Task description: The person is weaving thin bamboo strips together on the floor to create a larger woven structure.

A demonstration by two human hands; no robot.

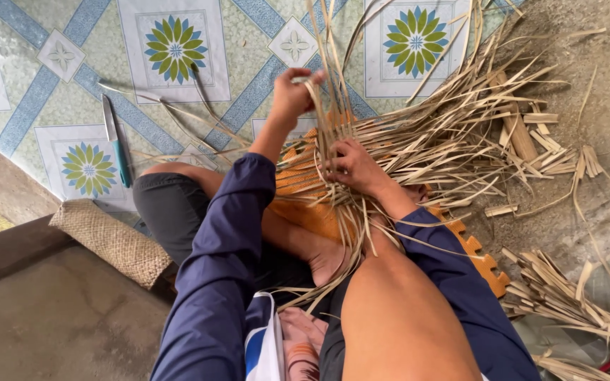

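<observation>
Both hands busy: left hand (292, 95) pinched strip ends (317, 83) upward for tension, right hand (351, 166) pressed down on woven strips (390, 152) over orange mat (305, 190), steadying them. Knife (114, 137) lay left of mat.

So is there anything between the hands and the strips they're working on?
No. The left hand already grips a raised bunch of the strips, and the right hand presses directly on them. The knife lies well aside.
</observation>
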